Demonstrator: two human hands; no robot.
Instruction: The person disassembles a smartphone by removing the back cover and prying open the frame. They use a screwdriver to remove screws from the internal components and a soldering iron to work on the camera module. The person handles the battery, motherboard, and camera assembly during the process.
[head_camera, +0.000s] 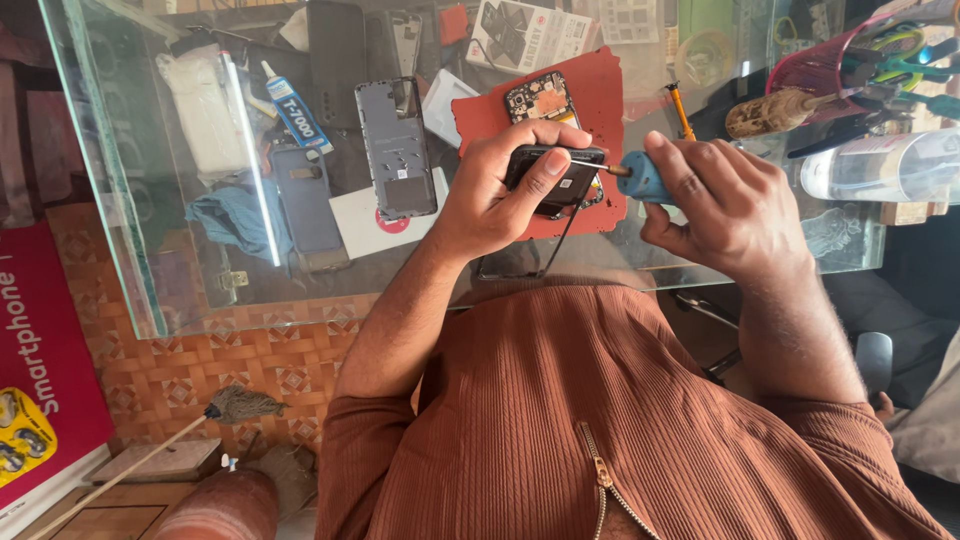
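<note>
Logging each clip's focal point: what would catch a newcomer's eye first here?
At centre, the left hand grips a dark phone over a red mat, while the right hand drives a blue-handled screwdriver into its edge. Left of them on the glass table lie a grey back cover and a glue tube.

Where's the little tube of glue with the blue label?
In the head view, the glue tube lies on the glass table, upper left, left of the grey phone back cover and beside a white cloth bundle.
</note>
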